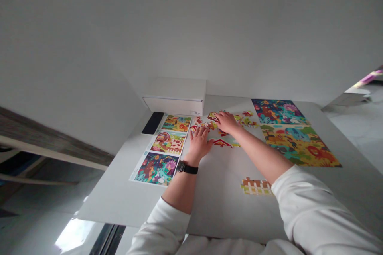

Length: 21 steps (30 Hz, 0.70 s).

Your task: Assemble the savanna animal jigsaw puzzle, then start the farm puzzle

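Observation:
My left hand (199, 143), with a dark watch (188, 167) at the wrist, lies with fingers spread at the near left side of a group of loose jigsaw puzzle pieces (245, 121). Its fingertips touch pieces there. Farther back, my right hand (227, 122) rests palm down over other pieces, fingers stretched out; what lies under the palm is hidden. A piece with a red roof shape (222, 143) lies between my forearms. Nearer to me, a joined strip of puzzle pieces with a white fence (256, 187) is partly covered by my right forearm.
Left of the pieces lies a picture sheet (144, 163) with three printed scenes, a black phone (153, 123) beside it. A white box (175, 103) stands against the wall. Two assembled pictures, a dark one (278, 112) and a yellow one (299, 147), cover the table's right side.

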Tool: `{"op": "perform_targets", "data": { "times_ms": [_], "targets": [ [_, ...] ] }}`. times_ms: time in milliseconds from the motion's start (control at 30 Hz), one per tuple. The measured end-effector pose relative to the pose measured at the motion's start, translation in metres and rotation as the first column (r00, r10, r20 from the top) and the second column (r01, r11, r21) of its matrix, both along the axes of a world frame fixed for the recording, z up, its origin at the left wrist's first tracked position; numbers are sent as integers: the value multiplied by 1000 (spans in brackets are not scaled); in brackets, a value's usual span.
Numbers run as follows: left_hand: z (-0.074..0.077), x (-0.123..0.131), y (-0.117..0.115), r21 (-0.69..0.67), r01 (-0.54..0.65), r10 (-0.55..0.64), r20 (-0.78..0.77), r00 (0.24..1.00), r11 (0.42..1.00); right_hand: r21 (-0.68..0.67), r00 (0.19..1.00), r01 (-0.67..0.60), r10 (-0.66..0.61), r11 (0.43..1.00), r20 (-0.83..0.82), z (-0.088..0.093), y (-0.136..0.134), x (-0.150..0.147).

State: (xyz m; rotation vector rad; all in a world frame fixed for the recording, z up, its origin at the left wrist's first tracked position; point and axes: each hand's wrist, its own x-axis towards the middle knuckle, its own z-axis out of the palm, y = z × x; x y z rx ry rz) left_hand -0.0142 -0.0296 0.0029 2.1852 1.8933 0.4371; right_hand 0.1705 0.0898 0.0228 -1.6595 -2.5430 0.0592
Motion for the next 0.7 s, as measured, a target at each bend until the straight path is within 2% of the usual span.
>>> {"op": "perform_targets", "data": {
  "times_ms": [67, 233, 367, 533, 700],
  "targets": [
    [1, -1, 0, 30, -23, 23, -3, 1000, 999, 19, 998, -57, 58, 998, -39, 0, -4, -3],
    [4, -4, -1, 105, -212, 218, -45, 975, 972, 12, 980, -168, 169, 986, -110, 0, -15, -7],
    [3, -4, -2, 53, -192, 196, -78, 977, 980, -22, 953, -275, 269, 961, -139, -1, -24, -9],
    [1, -2, -2, 23, -129, 130, -64, 989, 991, -28, 970, -228, 224, 973, -98, -6, -27, -3],
    [2, -3, 0, -9, -123, 122, -30, 992, 992, -1, 986, -140, 139, 990, -94, -2, -24, 22]
  ]
}}
